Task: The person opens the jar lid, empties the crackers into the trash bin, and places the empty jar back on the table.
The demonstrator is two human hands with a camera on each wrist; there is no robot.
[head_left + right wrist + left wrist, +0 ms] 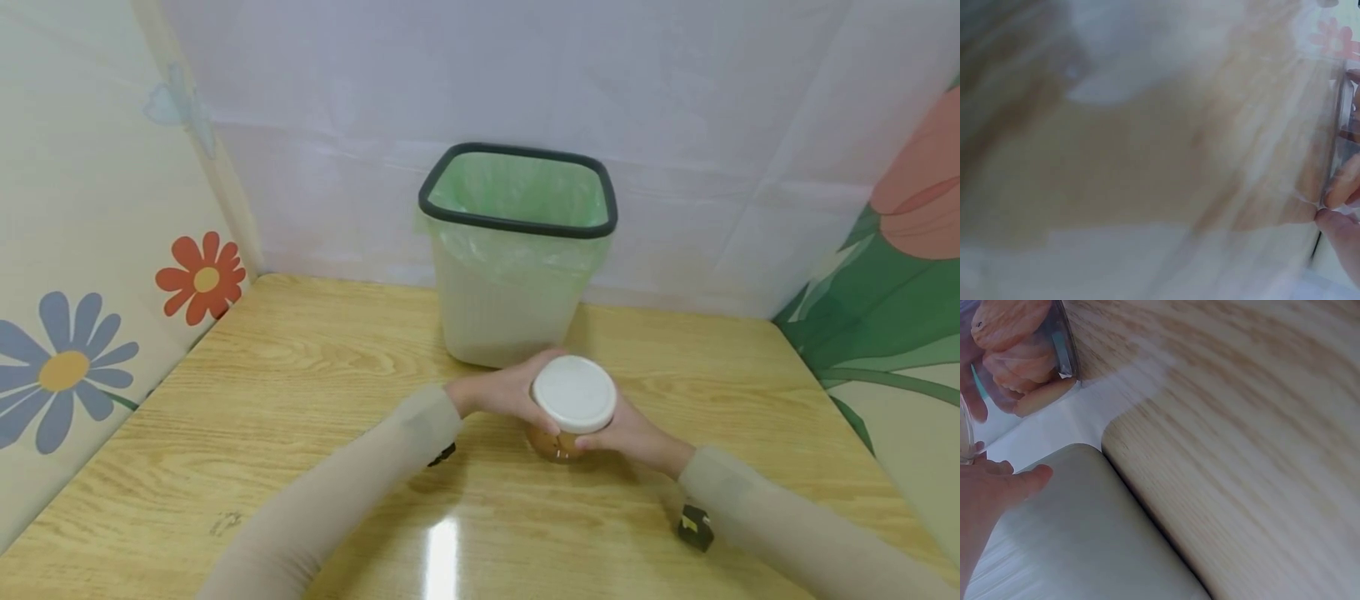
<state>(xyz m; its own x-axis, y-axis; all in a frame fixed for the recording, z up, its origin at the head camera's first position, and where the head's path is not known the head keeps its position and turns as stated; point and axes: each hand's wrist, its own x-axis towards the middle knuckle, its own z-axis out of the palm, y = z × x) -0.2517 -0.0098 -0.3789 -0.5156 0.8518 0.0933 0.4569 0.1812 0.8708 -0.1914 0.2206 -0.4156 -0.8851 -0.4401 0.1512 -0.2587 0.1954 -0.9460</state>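
A clear jar (553, 443) with a white lid (576, 393) is held between both hands above the wooden table, in front of the bin. My left hand (512, 393) grips its left side, thumb at the front. From the right, my right hand (636, 433) holds it with the thumb also in front. Through the jar's wall in the left wrist view, several rounded orange-brown pieces (1013, 347) show; their kind is unclear. At the right edge of the right wrist view, the thumb of my right hand (1342, 240) touches the jar's edge. Most fingers are hidden behind the jar.
A pale waste bin (510, 304) with a dark rim and a green liner stands at the back of the wooden table (337, 350). Behind it hangs a plain pale cloth (337, 167). Flower-patterned cloths (82, 208) flank both sides.
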